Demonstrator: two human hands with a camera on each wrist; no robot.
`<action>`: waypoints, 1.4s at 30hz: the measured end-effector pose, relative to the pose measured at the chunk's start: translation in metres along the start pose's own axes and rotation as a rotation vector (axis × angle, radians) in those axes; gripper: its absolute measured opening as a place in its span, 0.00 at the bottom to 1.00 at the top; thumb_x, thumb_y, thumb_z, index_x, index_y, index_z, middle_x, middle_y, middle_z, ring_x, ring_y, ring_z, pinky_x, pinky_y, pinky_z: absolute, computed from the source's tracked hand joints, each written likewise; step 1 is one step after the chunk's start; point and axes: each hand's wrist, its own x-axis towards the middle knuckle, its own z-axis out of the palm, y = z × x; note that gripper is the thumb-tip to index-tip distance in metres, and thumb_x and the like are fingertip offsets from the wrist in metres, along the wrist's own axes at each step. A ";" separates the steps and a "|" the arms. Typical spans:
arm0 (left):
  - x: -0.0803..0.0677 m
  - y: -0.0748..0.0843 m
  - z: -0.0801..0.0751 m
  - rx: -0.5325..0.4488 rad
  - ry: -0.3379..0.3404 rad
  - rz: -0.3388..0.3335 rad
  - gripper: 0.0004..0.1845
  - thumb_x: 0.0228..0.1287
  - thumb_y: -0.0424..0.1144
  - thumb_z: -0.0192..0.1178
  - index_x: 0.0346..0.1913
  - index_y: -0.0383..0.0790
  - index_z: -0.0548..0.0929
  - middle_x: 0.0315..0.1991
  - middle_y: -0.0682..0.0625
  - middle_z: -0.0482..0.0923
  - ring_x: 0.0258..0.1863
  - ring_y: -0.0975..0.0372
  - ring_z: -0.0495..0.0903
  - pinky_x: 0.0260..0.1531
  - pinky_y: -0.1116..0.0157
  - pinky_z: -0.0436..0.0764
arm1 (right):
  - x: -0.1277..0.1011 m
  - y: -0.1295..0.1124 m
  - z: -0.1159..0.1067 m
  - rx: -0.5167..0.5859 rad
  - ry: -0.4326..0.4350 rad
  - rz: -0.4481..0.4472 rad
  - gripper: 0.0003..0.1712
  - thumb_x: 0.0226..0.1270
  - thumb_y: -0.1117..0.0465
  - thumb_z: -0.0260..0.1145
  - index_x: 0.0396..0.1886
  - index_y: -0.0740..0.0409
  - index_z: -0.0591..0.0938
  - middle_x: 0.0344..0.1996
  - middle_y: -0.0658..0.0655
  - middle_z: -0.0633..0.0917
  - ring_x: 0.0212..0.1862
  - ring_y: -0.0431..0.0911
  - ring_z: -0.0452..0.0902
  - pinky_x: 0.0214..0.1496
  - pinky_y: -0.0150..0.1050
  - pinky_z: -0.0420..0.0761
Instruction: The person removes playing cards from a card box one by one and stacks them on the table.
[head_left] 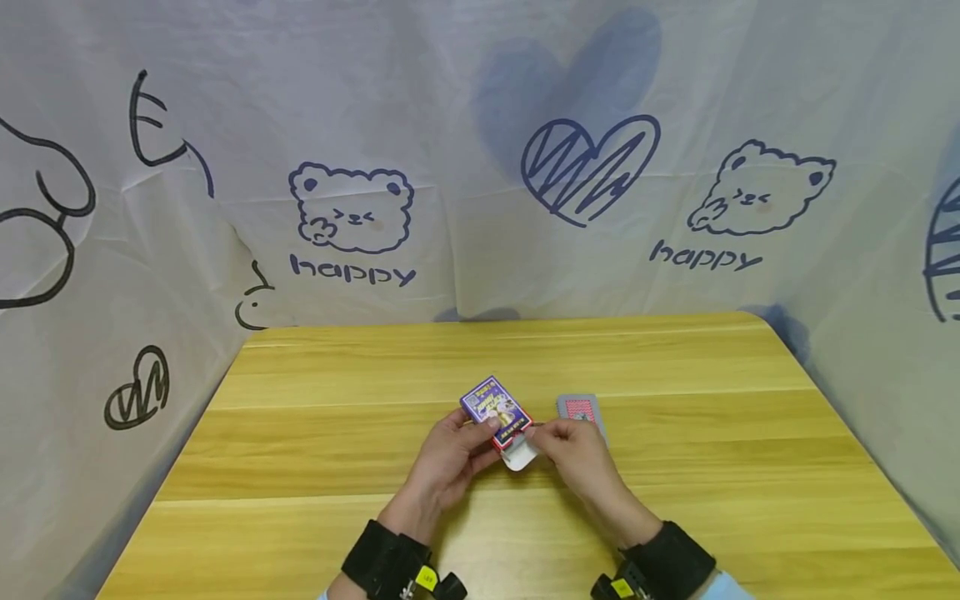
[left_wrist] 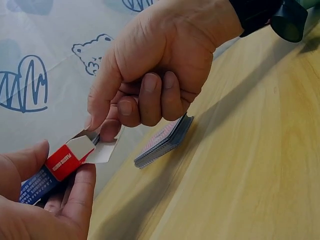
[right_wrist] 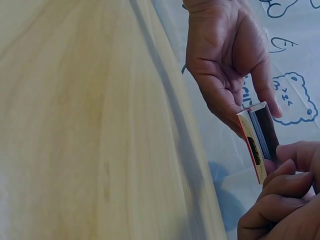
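1. Now, the left hand (head_left: 450, 454) grips the card box (head_left: 495, 410) over mid-table, and the right hand (head_left: 581, 454) pinches at its open mouth; card or flap, I can't tell.
2. Careful: a hard tug could tear the white flap (head_left: 519, 454) or bend the cards inside (right_wrist: 258, 133); a loosened left grip could spill them.
3. A stray knuckle might fan the deck (head_left: 580, 403), just on the right hand's far side.
4. Beneath, yellow wood-grain table (head_left: 322, 450); far, left and right, pale cloth (head_left: 465, 108) with doodles.
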 end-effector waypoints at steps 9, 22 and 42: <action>-0.001 0.000 -0.001 0.008 -0.056 -0.001 0.28 0.76 0.32 0.63 0.74 0.29 0.70 0.49 0.46 0.87 0.46 0.60 0.88 0.47 0.63 0.91 | 0.000 0.003 0.001 0.031 0.014 -0.003 0.11 0.70 0.61 0.72 0.35 0.68 0.91 0.34 0.56 0.90 0.34 0.43 0.74 0.29 0.31 0.71; 0.001 0.002 -0.002 0.023 -0.034 -0.009 0.27 0.77 0.33 0.62 0.74 0.31 0.70 0.51 0.46 0.87 0.46 0.60 0.88 0.47 0.64 0.90 | 0.001 0.004 0.001 0.137 -0.024 0.052 0.10 0.69 0.65 0.72 0.35 0.71 0.88 0.33 0.54 0.86 0.34 0.43 0.73 0.29 0.30 0.72; 0.003 0.008 -0.007 -0.017 0.102 0.035 0.25 0.78 0.35 0.62 0.71 0.30 0.73 0.51 0.44 0.85 0.47 0.60 0.86 0.46 0.64 0.89 | -0.003 -0.003 -0.001 0.086 -0.095 0.097 0.09 0.71 0.63 0.69 0.33 0.65 0.86 0.22 0.50 0.75 0.23 0.41 0.62 0.21 0.31 0.61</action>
